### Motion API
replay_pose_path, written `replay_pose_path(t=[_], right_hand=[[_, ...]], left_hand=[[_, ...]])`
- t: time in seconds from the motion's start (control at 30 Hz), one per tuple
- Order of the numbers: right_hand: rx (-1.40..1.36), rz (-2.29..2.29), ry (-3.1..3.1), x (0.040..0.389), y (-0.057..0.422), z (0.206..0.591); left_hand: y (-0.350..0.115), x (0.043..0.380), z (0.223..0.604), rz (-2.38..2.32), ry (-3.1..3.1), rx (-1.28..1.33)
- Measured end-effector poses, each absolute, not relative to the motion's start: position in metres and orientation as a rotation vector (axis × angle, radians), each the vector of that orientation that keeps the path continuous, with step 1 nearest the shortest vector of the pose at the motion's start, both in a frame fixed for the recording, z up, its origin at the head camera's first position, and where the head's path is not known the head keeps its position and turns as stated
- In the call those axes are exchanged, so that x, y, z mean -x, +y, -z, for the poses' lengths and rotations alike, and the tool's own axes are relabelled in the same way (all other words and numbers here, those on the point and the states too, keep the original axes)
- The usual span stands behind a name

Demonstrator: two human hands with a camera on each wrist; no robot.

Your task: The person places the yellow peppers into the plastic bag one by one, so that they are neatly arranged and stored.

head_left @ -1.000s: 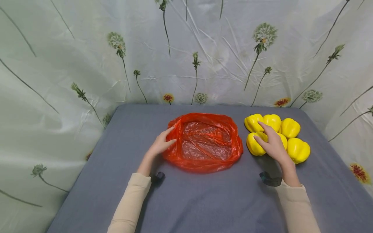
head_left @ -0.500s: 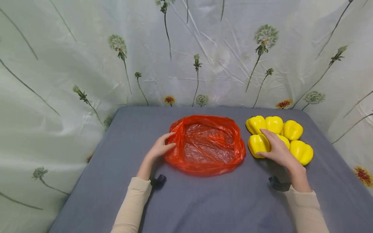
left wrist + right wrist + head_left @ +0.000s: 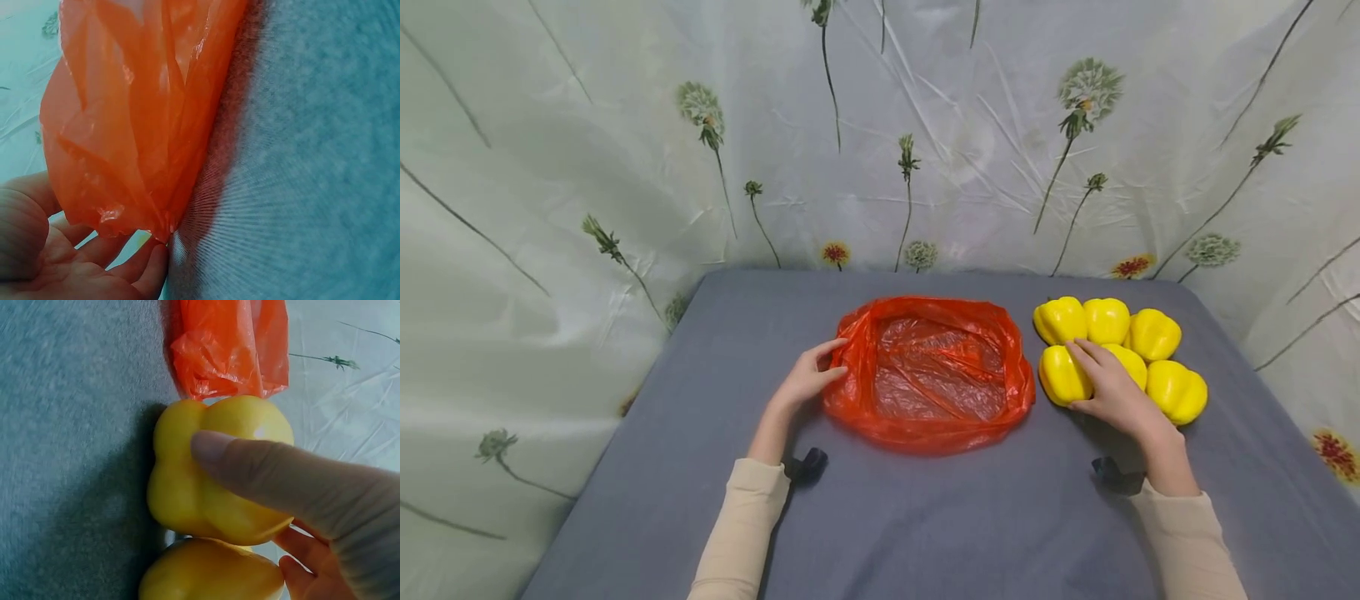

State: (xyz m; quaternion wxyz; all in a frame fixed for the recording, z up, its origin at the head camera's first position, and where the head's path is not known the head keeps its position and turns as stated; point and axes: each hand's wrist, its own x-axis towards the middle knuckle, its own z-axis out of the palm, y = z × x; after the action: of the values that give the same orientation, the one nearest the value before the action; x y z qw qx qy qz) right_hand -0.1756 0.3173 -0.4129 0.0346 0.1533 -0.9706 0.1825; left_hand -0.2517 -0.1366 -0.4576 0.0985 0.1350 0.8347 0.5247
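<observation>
A red plastic bag lies on the table with its mouth spread wide. My left hand is at its left side, thumb and fingers apart, fingertips right at the plastic. The left wrist view shows that hand below the crinkled bag edge, fingers partly behind it. To the right of the bag, my right hand grips the front-left yellow bell pepper. In the right wrist view the thumb presses on the near face of this pepper; the other fingers are largely hidden behind it.
Several more yellow bell peppers sit close together behind and to the right of the gripped one. Grey-blue cloth covers the table. A flower-printed curtain hangs along the back and sides.
My right hand has lowered onto the front-left bell pepper, its thumb and fingers closing round it. The left hand has stayed at the bag's left side, shifting only slightly.
</observation>
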Motion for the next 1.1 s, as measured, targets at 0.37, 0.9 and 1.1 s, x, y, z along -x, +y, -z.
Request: replay_pose_path(t=[0.37, 0.9, 1.1], right_hand=[[-0.406, -0.595, -2.897, 0.173, 0.314, 0.415], [-0.493, -0.698, -2.606, 0.178, 0.302, 0.422], [-0.527, -0.697, -2.565, 0.183, 0.294, 0.426]], left_hand=[[-0.134, 0.244, 0.450, -1.601, 2.440, -0.350], [-0.134, 0.247, 0.458, -1.609, 2.441, -0.311], [-0.134, 0.247, 0.460, -1.608, 2.435, -0.311]])
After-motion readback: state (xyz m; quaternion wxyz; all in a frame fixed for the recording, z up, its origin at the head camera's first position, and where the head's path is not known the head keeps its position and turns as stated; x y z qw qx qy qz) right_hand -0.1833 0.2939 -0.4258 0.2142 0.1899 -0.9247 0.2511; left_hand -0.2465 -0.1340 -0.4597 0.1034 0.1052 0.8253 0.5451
